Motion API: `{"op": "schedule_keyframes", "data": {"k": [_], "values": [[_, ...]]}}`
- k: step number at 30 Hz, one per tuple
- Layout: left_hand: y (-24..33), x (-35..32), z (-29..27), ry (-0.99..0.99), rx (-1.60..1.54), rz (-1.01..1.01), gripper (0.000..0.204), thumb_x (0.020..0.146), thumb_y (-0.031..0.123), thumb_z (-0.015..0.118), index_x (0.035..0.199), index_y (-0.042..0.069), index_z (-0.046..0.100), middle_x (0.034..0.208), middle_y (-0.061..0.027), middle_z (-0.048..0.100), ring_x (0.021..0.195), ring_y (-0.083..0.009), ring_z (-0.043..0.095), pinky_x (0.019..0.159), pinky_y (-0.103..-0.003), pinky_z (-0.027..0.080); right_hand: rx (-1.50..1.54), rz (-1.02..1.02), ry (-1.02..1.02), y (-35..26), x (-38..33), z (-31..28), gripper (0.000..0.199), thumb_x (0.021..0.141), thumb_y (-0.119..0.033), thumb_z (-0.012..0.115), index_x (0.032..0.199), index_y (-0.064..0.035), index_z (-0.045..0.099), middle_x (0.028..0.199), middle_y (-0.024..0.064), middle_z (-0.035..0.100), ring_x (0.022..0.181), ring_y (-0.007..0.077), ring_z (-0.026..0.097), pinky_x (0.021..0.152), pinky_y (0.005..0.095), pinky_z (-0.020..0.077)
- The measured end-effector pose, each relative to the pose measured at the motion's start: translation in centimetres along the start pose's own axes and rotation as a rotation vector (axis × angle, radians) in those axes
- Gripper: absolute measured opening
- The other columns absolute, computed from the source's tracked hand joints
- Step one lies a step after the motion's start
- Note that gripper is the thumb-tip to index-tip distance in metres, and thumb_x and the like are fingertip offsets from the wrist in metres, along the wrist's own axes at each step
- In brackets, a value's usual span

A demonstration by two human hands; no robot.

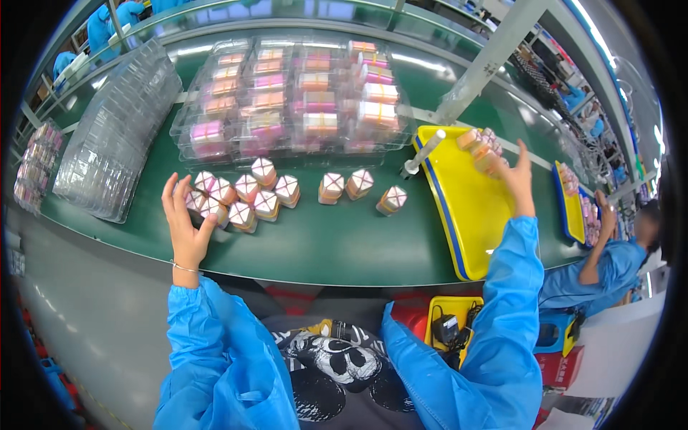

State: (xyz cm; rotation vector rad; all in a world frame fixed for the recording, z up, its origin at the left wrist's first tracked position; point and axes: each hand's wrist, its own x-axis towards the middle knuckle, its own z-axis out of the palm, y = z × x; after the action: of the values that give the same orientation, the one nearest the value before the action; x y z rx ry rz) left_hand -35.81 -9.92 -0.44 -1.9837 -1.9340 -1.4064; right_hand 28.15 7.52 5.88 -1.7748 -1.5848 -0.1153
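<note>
My left hand [188, 226] is open, its spread fingers and thumb curved round the left side of a cluster of small banded bundles [246, 188]. These have white tops crossed by thin bands and layered peach and pink sides. Three more bundles [360, 184] stand apart to the right of the cluster. My right hand [517, 179] reaches over the blue-rimmed yellow tray [466, 208], fingers apart beside a group of peach and pink bundles [481, 147] at its far end. That group is slightly blurred; some fingertips are hidden behind it.
Clear plastic trays [301, 143] full of bundles sit at the back of the green table [344, 244]. Nested clear trays [118, 136] stand at the left. A white rod [426, 152] rises beside the yellow tray. To the right, a co-worker [602, 269] handles another yellow tray [570, 208].
</note>
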Motion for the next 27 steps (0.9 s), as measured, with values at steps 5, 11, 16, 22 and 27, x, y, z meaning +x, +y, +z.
{"op": "schedule_keyframes", "data": {"k": [5,11,16,22,27], "values": [[-0.3,-0.5,-0.5,-0.050,0.009,-0.012,0.068,0.089,0.050,0.058,0.138,0.004,0.046,0.146,-0.0205,0.034,0.135,-0.0372,0.036,0.111,-0.046,0.031,-0.180,0.034,-0.143,-5.4,0.7,4.1,0.099,0.064,-0.057,0.079,0.148,-0.0192,0.042,0.143,0.0096,0.052,0.124,0.0366,0.054,0.099,0.0460,0.0463],[-0.7,-0.3,-0.5,-0.034,-0.009,0.001,0.065,0.087,0.050,0.063,0.133,0.005,0.051,0.142,-0.0212,0.039,0.130,-0.0389,0.041,0.107,-0.046,0.035,-0.425,0.046,-0.214,-8.0,2.1,5.5,0.083,0.065,-0.063,0.071,0.136,-0.0223,0.057,0.147,0.0088,0.047,0.121,0.0415,0.053,0.098,0.0453,0.0477],[-0.2,-0.2,-0.5,-0.045,-0.027,-0.026,0.064,0.085,0.046,0.062,0.132,0.004,0.051,0.141,-0.0212,0.038,0.131,-0.0378,0.040,0.109,-0.045,0.033,-0.354,0.034,-0.218,-7.0,2.1,4.9,0.066,0.066,-0.058,0.071,0.118,-0.0181,0.069,0.146,0.0080,0.048,0.120,0.0413,0.053,0.097,0.0453,0.0486],[-0.5,-0.3,-0.4,0.001,-0.055,-0.049,0.062,0.076,0.039,0.071,0.126,0.005,0.055,0.139,-0.0203,0.043,0.127,-0.0386,0.043,0.106,-0.046,0.036,-0.311,-0.010,-0.149,-7.0,1.6,4.1,0.061,0.065,-0.052,0.076,0.112,-0.0140,0.070,0.138,0.0082,0.054,0.117,0.0363,0.055,0.093,0.0449,0.0503],[-0.2,-0.1,-0.4,-0.012,-0.072,-0.083,0.063,0.077,0.040,0.072,0.127,0.006,0.054,0.138,-0.0193,0.043,0.127,-0.0378,0.042,0.106,-0.046,0.036,-0.294,-0.011,-0.153,-7.3,1.1,3.5,0.060,0.064,-0.051,0.078,0.109,-0.0116,0.070,0.134,0.0083,0.056,0.115,0.0332,0.055,0.091,0.0436,0.0508]]}}
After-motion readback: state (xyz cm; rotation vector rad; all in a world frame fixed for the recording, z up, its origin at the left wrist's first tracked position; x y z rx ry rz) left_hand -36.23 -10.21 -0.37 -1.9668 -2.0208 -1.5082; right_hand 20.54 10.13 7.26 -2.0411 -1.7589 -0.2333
